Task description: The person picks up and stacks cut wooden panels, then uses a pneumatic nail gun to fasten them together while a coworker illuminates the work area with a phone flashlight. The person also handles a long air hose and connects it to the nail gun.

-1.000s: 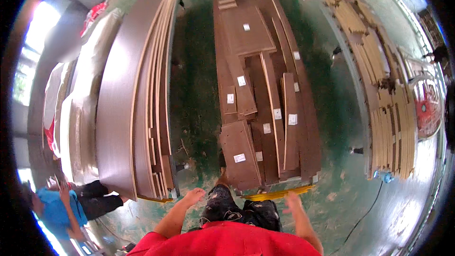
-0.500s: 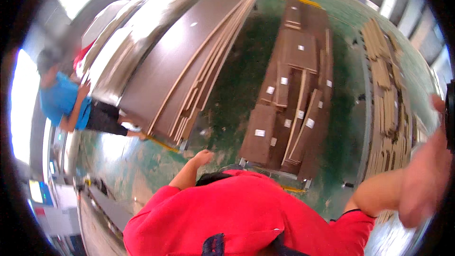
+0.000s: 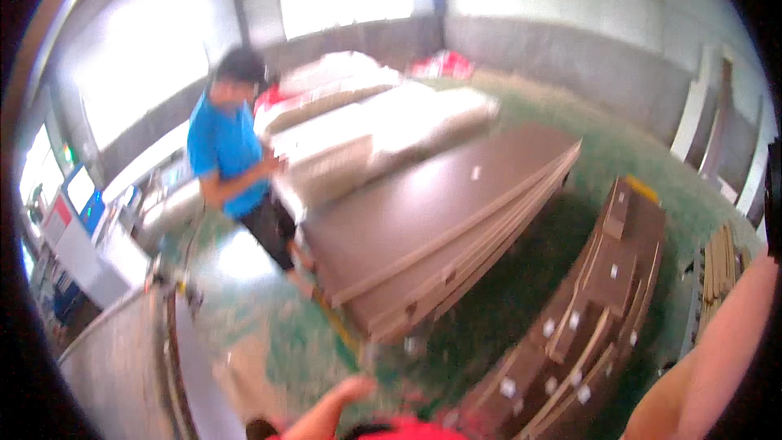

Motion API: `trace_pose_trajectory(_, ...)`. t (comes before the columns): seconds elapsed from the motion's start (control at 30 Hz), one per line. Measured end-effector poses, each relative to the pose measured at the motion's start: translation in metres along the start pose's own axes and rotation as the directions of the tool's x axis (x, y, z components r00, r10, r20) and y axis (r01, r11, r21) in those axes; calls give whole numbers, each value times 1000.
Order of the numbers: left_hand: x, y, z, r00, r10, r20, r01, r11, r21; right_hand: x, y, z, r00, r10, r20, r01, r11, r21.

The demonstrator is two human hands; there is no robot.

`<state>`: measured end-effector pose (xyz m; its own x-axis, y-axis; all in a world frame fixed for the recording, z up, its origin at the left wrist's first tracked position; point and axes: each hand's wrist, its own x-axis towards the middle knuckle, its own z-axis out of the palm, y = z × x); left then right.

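A: Here's the left hand (image 3: 346, 394), held low at the bottom of the view. How are its fingers set?
B: They're badly smeared by blur. A tip is pointed to the right, but how far the fingers are opened cannot be told.
A: Is anything gripped?
B: That cannot be made out either! The hand is seen against the green floor (image 3: 301, 350), near the close end of the wide boards (image 3: 423, 220).
A: And over on the right?
B: The right forearm (image 3: 709, 358) is raised along the lower right corner. The right hand is cut off by the dark rim, so its fingers cannot be judged.
A: Where are the boards placed?
B: The wide brown ones are stacked beyond the left hand, their edges unevenly fanned. Narrow boards (image 3: 599, 289), dotted with white labels, are laid farther right, between hand and forearm in this view.
A: Anyone about?
B: A person in a blue shirt (image 3: 232, 143) is seen beside the wide stack, an arm bent in front.
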<state>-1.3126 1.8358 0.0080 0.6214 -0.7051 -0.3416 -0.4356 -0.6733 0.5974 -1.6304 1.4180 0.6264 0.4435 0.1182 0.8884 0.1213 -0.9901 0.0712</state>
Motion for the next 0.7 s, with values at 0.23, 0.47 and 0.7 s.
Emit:
trace_pose_trajectory(0.23,-119,196,-125,949,-258,180,309,652,-693,49,-11,-5,983,181,-15,-182,983,-38)
trace_pose_trajectory(0.47,-122,159,-182,968,-238,-81,133,757,-639,41,-46,-29,991,133,0,-127,950,-284)
trace_pose_trajectory(0.7,-231,99,-105,865,-476,-162,206,630,-749,16,-34,-46,979,201,46,-175,927,-331)
